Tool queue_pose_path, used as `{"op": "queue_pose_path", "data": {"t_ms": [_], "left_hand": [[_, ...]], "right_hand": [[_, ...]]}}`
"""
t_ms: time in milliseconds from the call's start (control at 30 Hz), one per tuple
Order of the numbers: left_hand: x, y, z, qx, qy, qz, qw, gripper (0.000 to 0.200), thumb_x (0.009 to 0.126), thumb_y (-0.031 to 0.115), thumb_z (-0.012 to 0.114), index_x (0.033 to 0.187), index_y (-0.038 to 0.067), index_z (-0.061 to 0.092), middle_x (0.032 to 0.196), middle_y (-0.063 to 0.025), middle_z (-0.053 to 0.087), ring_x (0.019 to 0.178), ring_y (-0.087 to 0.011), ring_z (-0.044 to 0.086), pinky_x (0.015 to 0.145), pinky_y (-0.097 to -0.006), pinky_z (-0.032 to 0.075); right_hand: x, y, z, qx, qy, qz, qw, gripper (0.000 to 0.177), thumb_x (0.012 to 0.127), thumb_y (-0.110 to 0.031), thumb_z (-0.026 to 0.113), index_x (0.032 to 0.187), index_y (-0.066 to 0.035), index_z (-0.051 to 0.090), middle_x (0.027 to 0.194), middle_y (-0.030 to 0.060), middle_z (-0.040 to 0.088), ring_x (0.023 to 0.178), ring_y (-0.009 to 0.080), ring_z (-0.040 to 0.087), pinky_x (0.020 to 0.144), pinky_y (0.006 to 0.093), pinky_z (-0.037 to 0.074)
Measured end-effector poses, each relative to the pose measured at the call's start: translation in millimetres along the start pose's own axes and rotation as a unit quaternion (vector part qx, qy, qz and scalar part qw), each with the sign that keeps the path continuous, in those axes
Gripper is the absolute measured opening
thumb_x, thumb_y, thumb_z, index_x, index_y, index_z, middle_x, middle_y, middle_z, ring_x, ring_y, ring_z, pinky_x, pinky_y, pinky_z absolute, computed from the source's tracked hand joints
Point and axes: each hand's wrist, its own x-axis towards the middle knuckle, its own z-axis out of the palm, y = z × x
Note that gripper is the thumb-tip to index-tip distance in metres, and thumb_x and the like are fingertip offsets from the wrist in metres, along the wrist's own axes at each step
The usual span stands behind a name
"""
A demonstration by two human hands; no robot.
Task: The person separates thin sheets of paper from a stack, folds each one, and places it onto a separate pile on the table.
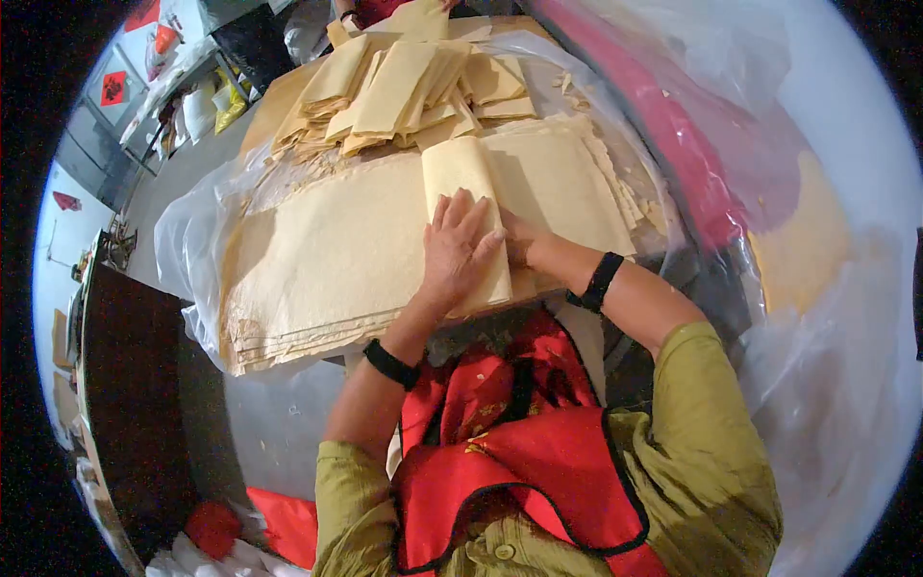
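A pale yellow folded sheet (461,165), thin like tofu skin, lies across a broad stack of flat sheets (327,250). My left hand (460,240) rests flat on the folded sheet with its fingers stretched out, holding nothing. At the fold's right edge is my right hand (517,237); its fingers are hidden behind the sheet and the left hand, so I cannot see whether they grip it. Behind the stack, a heap of folded sheets (394,88) lies in overlapping bundles.
Clear plastic film (197,221) hangs around the table's edges. Another person's hand (448,5) shows at the far side. To the right is a pink and white plastic-covered surface (692,163). A dark brown panel (135,413) stands at the left.
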Motion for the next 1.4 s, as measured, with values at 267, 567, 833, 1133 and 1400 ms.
{"op": "queue_pose_path", "data": {"t_ms": [267, 567, 833, 1133, 1400], "left_hand": [[-8, 16, 2, 0.044, -0.017, -0.023, 0.999, 0.053, 0.079, 0.045, 0.049, 0.122, 0.015, 0.043, 0.134, -0.0151, 0.028, 0.125, -0.0369, 0.019, 0.096, -0.0562, 0.015], [-6, 14, 24, 0.081, -0.027, -0.049, 0.995, 0.051, 0.079, 0.044, 0.048, 0.122, 0.016, 0.044, 0.133, -0.0138, 0.030, 0.125, -0.0360, 0.021, 0.097, -0.0560, 0.013], [-4, 7, 32, 0.132, -0.051, -0.069, 0.988, 0.050, 0.080, 0.034, 0.049, 0.122, 0.009, 0.040, 0.130, -0.0148, 0.034, 0.123, -0.0355, 0.024, 0.097, -0.0564, 0.015], [1, -14, -2, -0.118, 0.132, -0.225, 0.958, 0.059, 0.067, 0.007, 0.063, 0.118, -0.006, 0.038, 0.121, -0.0242, 0.038, 0.104, -0.0327, 0.048, 0.082, -0.0338, 0.043], [6, -32, 4, -0.521, 0.072, -0.334, 0.782, 0.031, 0.071, 0.008, 0.061, 0.098, -0.006, 0.052, 0.068, -0.0078, 0.056, 0.054, -0.0182, 0.054, 0.050, -0.0293, 0.046]], "right_hand": [[-1, 38, -10, -0.171, 0.198, -0.173, 0.950, 0.045, 0.088, -0.037, 0.038, 0.125, -0.012, 0.034, 0.113, 0.0112, 0.050, 0.099, 0.0256, 0.049, 0.082, 0.0367, 0.043], [-35, -18, -32, -0.626, 0.143, -0.188, 0.743, 0.035, 0.081, -0.018, 0.039, 0.109, 0.002, 0.047, 0.111, 0.0226, 0.048, 0.102, 0.0351, 0.047, 0.087, 0.0375, 0.039], [9, -25, -35, -0.787, 0.115, -0.143, 0.589, 0.048, 0.085, -0.032, 0.039, 0.123, -0.003, 0.037, 0.132, 0.0135, 0.030, 0.124, 0.0297, 0.024, 0.100, 0.0433, 0.019], [25, -19, -47, -0.715, 0.211, -0.131, 0.653, 0.061, 0.083, -0.035, 0.045, 0.127, 0.003, 0.026, 0.132, 0.0219, 0.026, 0.122, 0.0333, 0.026, 0.100, 0.0408, 0.022], [6, 0, -27, -0.428, 0.360, -0.164, 0.813, 0.060, 0.081, -0.026, 0.055, 0.122, 0.008, 0.027, 0.124, 0.0234, 0.037, 0.110, 0.0266, 0.043, 0.086, 0.0354, 0.039]]}}
